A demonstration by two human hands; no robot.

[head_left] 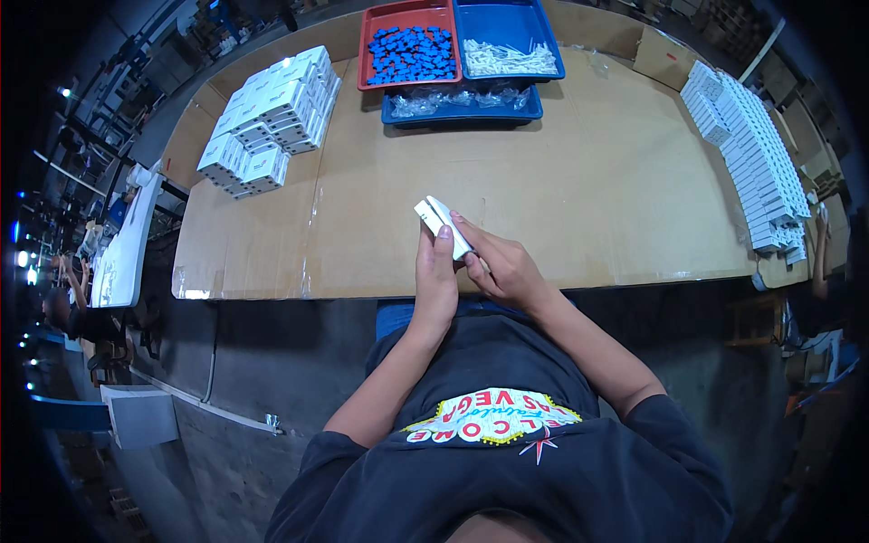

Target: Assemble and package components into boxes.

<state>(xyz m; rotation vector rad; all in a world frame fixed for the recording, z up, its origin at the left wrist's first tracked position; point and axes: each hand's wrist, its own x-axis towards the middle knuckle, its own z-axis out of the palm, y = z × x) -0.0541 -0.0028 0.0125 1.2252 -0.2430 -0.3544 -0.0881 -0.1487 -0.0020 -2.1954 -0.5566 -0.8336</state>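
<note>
A small white box [444, 224] is held up over the near edge of the cardboard-covered table, tilted, with a narrow gap or flap along its upper end. My left hand [436, 279] grips it from the left, the thumb lying along its face. From the right, my right hand [509, 267] has its fingers closed on the box's side and lower end. What is inside the box cannot be seen.
Stacked white boxes [272, 104] stand at the far left, and a long row of white boxes [751, 163] lines the right. At the back sit a red tray [364, 54] of blue parts, a blue tray [555, 41] of white sticks and a lower blue tray [462, 121] of clear bags.
</note>
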